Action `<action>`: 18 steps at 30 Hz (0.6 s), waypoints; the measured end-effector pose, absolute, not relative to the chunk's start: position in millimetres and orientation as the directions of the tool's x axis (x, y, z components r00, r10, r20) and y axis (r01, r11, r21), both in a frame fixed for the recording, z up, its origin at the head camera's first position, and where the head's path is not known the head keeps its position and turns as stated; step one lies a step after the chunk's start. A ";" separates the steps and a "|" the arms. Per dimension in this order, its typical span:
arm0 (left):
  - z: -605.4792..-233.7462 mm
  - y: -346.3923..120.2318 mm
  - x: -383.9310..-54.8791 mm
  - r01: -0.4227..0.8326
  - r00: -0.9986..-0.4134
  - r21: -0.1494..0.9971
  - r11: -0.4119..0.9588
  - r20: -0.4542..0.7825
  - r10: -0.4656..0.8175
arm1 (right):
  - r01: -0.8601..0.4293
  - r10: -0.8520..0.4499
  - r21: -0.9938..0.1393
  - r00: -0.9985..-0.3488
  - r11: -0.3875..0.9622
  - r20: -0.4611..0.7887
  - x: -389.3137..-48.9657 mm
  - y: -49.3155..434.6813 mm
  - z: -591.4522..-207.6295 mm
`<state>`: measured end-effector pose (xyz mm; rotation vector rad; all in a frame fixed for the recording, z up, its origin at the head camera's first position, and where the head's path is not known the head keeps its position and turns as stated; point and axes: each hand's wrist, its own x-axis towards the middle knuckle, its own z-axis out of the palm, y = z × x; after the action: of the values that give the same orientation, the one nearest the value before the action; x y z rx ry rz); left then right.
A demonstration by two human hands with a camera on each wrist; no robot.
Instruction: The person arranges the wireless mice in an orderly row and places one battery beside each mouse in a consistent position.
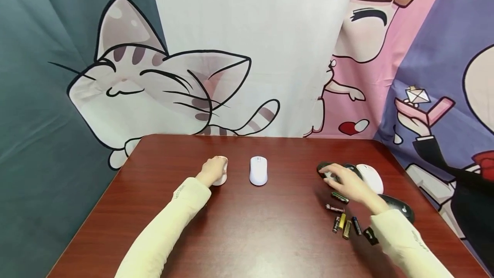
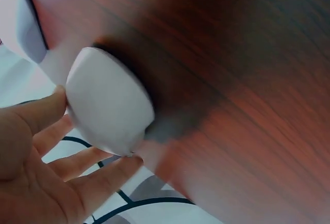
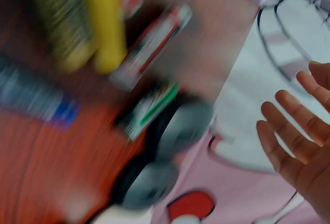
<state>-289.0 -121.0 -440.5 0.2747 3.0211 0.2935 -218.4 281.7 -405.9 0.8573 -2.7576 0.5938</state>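
My left hand (image 1: 212,171) grips a pale computer mouse (image 1: 221,177) on the left part of the table. In the left wrist view the thumb lies on one side of this mouse (image 2: 109,100) and the fingers reach round its end. A second white mouse (image 1: 258,170) lies a short way to the right. Over a dark mouse (image 1: 322,169) hovers my right hand (image 1: 349,182), its fingers spread and holding nothing. Below it several loose batteries lie about, among them a green one (image 1: 340,197), a yellow one (image 1: 342,221) and a blue-ended one (image 1: 356,225).
At the right side a white mouse (image 1: 371,178) and a black mouse (image 1: 399,207) stand close to the right forearm. A small dark object (image 1: 370,236) lies beside the sleeve. A printed cloth (image 1: 247,33) hangs behind the brown table (image 1: 247,226).
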 end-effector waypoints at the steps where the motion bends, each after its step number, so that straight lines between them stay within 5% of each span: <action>1: -438.5 -120.1 -286.3 0.172 -0.980 0.183 0.968 -0.068 0.187 | -0.583 -0.496 -0.314 -0.809 0.750 0.316 -217.0 289.3 -405.8; 11: -428.3 -105.7 -275.2 0.279 -0.960 0.148 0.949 0.062 0.273 | -0.637 -0.512 -0.261 -0.753 0.726 0.413 -206.0 348.6 -422.4; 18: -435.2 -89.1 -276.4 0.429 -0.903 0.254 0.867 0.131 0.409 | -0.611 -0.504 -0.128 -0.739 0.781 0.448 -190.8 387.4 -439.0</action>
<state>-276.4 -89.1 -435.2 0.6982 3.1050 0.4492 -190.8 387.4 -439.0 0.8447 -2.5807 0.3760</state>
